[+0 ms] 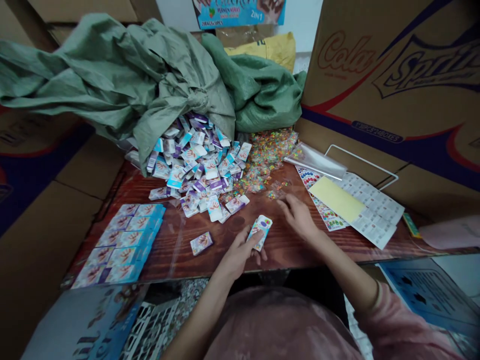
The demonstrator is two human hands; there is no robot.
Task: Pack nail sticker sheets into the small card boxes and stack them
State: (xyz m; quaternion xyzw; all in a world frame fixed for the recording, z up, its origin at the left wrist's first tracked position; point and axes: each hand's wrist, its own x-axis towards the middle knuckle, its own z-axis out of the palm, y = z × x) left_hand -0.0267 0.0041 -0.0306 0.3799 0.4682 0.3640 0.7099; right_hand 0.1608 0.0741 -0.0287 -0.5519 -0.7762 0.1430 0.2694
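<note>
My left hand [240, 253] grips a small open candy box [261, 231], tilted above the tabletop's front part, with a white piece bearing coloured ovals showing at its upper end. To the right, my right hand [299, 216] reaches forward over the table, fingers stretched out and no object visible in them. Its fingertips are close to a few small clear packets of colourful candy [276, 192]; whether they touch cannot be made out. A closed little box [201, 243] lies by itself left of my left hand.
Small boxes [210, 170] spill from a green sack [180, 75] beside heaped candy packets [266, 150]. Neat rows of boxes [123, 240] stand at left. Sticker sheets [369, 205], a yellow sheet [336, 198] and clear film [318, 161] lie right, below a large carton [393, 75].
</note>
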